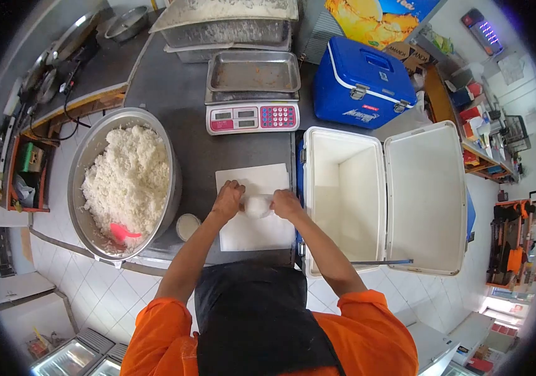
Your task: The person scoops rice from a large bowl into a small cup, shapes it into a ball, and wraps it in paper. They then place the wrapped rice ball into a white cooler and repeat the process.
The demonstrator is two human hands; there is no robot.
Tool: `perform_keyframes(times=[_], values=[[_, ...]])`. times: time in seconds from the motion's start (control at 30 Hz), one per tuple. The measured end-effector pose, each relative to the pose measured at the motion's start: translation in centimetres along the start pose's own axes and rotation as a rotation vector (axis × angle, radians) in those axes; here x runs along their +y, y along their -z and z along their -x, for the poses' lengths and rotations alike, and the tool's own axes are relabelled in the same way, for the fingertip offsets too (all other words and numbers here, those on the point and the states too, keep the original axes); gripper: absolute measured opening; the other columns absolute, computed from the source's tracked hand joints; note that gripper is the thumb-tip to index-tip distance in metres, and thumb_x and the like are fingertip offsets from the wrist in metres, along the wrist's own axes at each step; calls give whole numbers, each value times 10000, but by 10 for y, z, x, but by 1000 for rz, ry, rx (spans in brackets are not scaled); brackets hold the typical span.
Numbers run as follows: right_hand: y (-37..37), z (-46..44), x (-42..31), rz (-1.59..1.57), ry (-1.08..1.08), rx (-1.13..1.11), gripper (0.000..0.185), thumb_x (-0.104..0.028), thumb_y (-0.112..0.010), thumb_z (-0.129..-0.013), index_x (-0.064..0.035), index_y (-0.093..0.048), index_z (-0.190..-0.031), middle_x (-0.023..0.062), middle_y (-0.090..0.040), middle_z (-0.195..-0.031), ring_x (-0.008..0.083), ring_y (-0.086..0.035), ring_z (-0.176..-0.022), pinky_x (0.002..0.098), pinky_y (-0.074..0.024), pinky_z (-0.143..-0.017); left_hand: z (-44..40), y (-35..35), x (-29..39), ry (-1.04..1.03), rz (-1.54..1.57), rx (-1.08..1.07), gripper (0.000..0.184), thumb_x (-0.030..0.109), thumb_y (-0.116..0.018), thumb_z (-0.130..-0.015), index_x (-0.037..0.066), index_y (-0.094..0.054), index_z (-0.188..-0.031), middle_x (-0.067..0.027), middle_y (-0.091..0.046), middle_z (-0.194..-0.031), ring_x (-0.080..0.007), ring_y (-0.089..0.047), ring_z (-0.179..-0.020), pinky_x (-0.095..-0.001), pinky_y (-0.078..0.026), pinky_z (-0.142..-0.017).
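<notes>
A rounded white bundle (pixel 257 207), apparently rice, lies on white paper sheets (pixel 252 238) directly in front of me. Whether paper or thin plastic covers it, I cannot tell. My left hand (pixel 228 199) is at its left side, fingers curled and closed at the edge. From the opposite side my right hand (pixel 287 205) pinches its right edge. To the left stands a large metal pot (pixel 173 182) heaped with cooked white rice (pixel 127 172), and a pink scoop (pixel 122 232) sticks into the rice. A small round white-topped container (pixel 188 227) sits between pot and paper.
Beyond the paper is a digital scale (pixel 252 118) carrying a metal tray (pixel 254 71). Larger metal trays (pixel 230 31) stand behind it. At right, a white-lined cooler (pixel 343 188) has its lid (pixel 425 197) swung open. A closed blue cooler (pixel 362 84) stands farther back.
</notes>
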State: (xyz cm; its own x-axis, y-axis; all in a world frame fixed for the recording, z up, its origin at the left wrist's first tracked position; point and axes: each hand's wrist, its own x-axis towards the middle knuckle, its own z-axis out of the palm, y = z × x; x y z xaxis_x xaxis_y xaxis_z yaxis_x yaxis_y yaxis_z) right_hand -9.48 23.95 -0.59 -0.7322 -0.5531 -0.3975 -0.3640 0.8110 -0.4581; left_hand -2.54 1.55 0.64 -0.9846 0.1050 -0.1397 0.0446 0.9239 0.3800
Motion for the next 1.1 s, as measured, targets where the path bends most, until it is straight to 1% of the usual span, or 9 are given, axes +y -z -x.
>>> perform_keyframes(times=[0.1, 0.17, 0.3, 0.47, 0.6, 0.77, 0.93, 1.03, 1.1], values=[[18, 5, -24, 165, -83, 152, 210, -215, -778, -760, -39, -699, -844, 180, -705, -911, 391, -666, -853, 439, -538, -841, 1, -3, -3, -79, 73, 72, 358, 60, -821, -629, 6, -676, -952, -186, -633, -1043, -350, -605, -1014, -415, -519, -917], [32, 11, -30, 250, 251, 509, 239, -111, -696, -779, 40, -637, -954, 246, -660, -951, 399, -646, -920, 468, -529, -863, 0, -8, -1, 9, 42, -38, 242, 54, -750, -708, 32, -691, -942, -184, -657, -974, -345, -642, -900, -425, -550, -827], [6, 22, -21, 173, 255, 278, 120, -71, -653, -778, -19, -671, -885, 175, -675, -834, 337, -641, -875, 403, -540, -844, 39, 10, 26, -24, 35, 133, 148, 67, -678, -782, 59, -694, -929, -183, -671, -936, -337, -655, -833, -427, -559, -762], [-42, 60, -60, -59, 15, 627, 273, 44, -535, -794, 62, -676, -1027, 232, -690, -968, 372, -640, -976, 427, -522, -889, 69, -32, 50, 99, 167, 419, 360, 44, -604, -815, -13, -632, -1170, -167, -684, -969, -338, -650, -859, -436, -551, -769], [-67, 75, -95, -231, -40, 736, 652, 62, -561, -746, 114, -431, -1383, 313, -503, -1352, 428, -478, -1268, 441, -448, -1034, 79, -43, 51, 138, 253, 335, 655, 83, -619, -795, -75, -420, -1399, -209, -665, -1013, -381, -618, -942, -440, -540, -811], [-76, 58, -105, -607, -70, 589, 768, -65, -681, -778, 136, -325, -1428, 315, -423, -1431, 407, -416, -1348, 426, -416, -1066, 85, -45, 47, 144, 410, 287, 694, 91, -615, -775, -91, -400, -1409, -251, -615, -1116, -387, -567, -1025, -426, -506, -902], [-44, 34, -109, -554, -334, 366, 842, -369, -797, -765, 105, -421, -1351, 285, -594, -1236, 410, -587, -1161, 435, -472, -982, 88, -49, 42, 127, 465, 179, 673, 94, -601, -779, -109, -419, -1394, -283, -580, -1189, -398, -528, -1075, -415, -470, -977], [-27, 34, -108, -740, -323, 283, 727, -296, -770, -804, 91, -440, -1323, 269, -647, -1122, 389, -647, -1060, 434, -510, -906, 80, -37, 48, 121, 565, 313, 541, 171, -541, -895, -105, -458, -1353, -267, -594, -1159, -365, -552, -1066, -386, -452, -1002], [-17, 54, -120, -711, -229, 439, 661, -239, -751, -818, 85, -452, -1310, 268, -650, -1106, 385, -659, -1032, 434, -520, -879, 77, -20, 60, 372, 1526, 211, 438, 293, -433, -1011, -64, -550, -1236, -184, -613, -1090, -255, -579, -1019, -347, -454, -951]])
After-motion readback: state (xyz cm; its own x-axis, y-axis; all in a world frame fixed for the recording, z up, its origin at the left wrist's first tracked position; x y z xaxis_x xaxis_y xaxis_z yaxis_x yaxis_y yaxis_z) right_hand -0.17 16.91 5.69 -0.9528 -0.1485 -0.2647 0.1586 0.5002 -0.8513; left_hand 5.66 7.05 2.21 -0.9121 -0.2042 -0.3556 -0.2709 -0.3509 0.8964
